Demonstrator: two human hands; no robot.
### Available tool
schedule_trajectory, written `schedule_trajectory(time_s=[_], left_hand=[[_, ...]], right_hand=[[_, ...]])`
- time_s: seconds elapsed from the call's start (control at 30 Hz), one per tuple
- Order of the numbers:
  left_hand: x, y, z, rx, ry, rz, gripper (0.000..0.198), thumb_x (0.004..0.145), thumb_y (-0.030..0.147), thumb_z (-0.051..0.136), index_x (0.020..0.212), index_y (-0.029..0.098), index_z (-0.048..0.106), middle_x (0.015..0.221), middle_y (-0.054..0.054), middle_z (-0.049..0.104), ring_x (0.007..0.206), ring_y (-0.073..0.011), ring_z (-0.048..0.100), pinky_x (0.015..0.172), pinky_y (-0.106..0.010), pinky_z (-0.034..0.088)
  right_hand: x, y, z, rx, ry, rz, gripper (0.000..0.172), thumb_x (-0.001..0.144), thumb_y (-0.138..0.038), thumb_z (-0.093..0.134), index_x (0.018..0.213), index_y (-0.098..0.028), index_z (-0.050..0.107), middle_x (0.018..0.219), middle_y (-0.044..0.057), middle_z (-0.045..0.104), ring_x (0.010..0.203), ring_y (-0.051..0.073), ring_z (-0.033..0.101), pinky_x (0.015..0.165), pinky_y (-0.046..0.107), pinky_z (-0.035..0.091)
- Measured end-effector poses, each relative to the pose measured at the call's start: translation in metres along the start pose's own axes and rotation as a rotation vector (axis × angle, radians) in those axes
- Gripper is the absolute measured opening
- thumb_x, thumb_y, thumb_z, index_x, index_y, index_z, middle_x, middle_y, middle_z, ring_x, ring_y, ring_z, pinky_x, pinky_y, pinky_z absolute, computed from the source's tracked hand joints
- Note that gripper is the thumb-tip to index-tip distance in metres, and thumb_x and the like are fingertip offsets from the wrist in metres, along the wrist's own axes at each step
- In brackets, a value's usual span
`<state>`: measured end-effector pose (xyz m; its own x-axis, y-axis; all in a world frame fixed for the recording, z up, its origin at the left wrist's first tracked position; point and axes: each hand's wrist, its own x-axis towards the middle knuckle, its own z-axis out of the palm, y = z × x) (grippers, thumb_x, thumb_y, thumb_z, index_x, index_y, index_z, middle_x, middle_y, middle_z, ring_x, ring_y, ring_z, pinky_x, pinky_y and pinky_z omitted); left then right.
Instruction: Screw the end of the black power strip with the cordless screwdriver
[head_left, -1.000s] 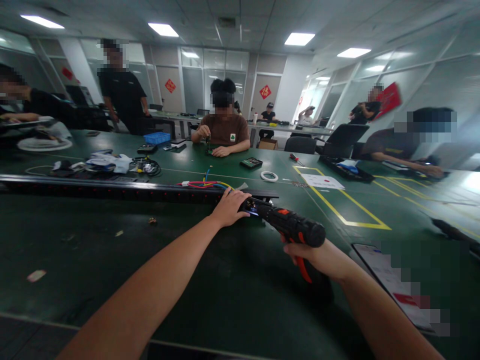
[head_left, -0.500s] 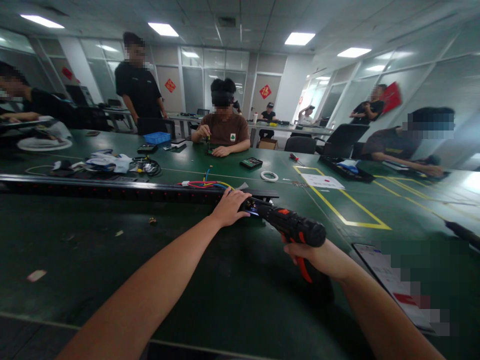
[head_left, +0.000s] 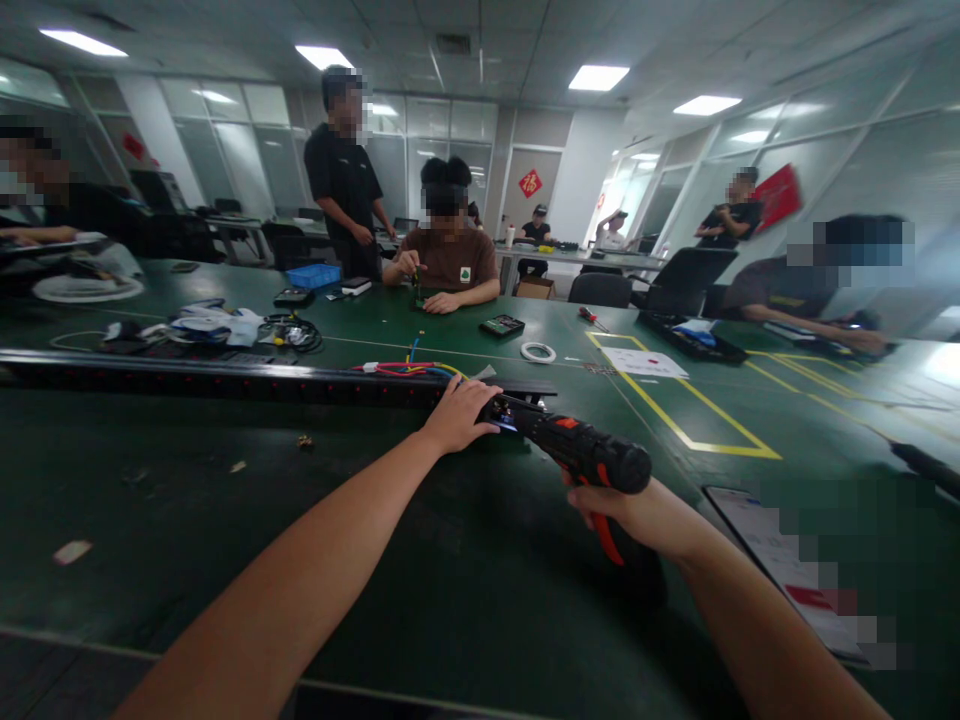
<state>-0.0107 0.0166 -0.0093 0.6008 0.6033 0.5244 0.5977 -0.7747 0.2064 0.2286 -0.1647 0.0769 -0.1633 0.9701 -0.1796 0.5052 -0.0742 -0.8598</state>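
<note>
A long black bar [head_left: 322, 392] with small red marks lies across the green table. My left hand [head_left: 459, 412] grips it near its right end, fingers over the top and thumb along the front. In my right hand [head_left: 626, 510] is a black and orange cordless drill [head_left: 581, 447], my fingers wrapped around its handle. The drill's front points left at the bar's end, beside my left thumb, where a small light glows. Its exact contact there is too small to make out. Red, blue and yellow wires [head_left: 409, 366] lie behind the bar.
Behind the bar are a white ring-shaped roll [head_left: 538, 352], a screwdriver [head_left: 590, 317] and a blue basket [head_left: 313, 275]. A phone [head_left: 780, 570] lies right of my right forearm. Small brass-coloured parts [head_left: 304, 442] sit in front. A co-worker [head_left: 450, 255] sits opposite.
A standing person in black behind the table has moved to the right. My hands, the drill and the bar show no visible movement.
</note>
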Motion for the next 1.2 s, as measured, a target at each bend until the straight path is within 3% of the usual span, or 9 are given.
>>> schedule_trajectory(time_s=[0.93, 1.2], left_hand=[[-0.0003, -0.0026, 0.0019, 0.013, -0.002, 0.004, 0.063, 0.091, 0.048, 0.07, 0.144, 0.022, 0.048, 0.141, -0.011, 0.058, 0.138, -0.0303, 0.047, 0.124, -0.055, 0.015], [0.0021, -0.0024, 0.0068, 0.01, 0.011, 0.001, 0.063, 0.091, 0.047, 0.07, 0.145, 0.022, 0.048, 0.14, -0.011, 0.059, 0.138, -0.0296, 0.047, 0.124, -0.056, 0.014]], right_hand=[[0.0025, 0.0035, 0.0005, -0.003, -0.014, 0.001, 0.022, 0.072, -0.033, 0.068, 0.087, -0.02, 0.059, 0.062, -0.001, 0.063, 0.061, 0.019, 0.06, 0.059, 0.032, 0.049], [0.0014, -0.0021, -0.0044, 0.115, 0.0, 0.035, 0.034, 0.068, -0.035, 0.076, 0.095, -0.018, 0.065, 0.063, -0.002, 0.063, 0.058, 0.017, 0.06, 0.057, 0.031, 0.048]])
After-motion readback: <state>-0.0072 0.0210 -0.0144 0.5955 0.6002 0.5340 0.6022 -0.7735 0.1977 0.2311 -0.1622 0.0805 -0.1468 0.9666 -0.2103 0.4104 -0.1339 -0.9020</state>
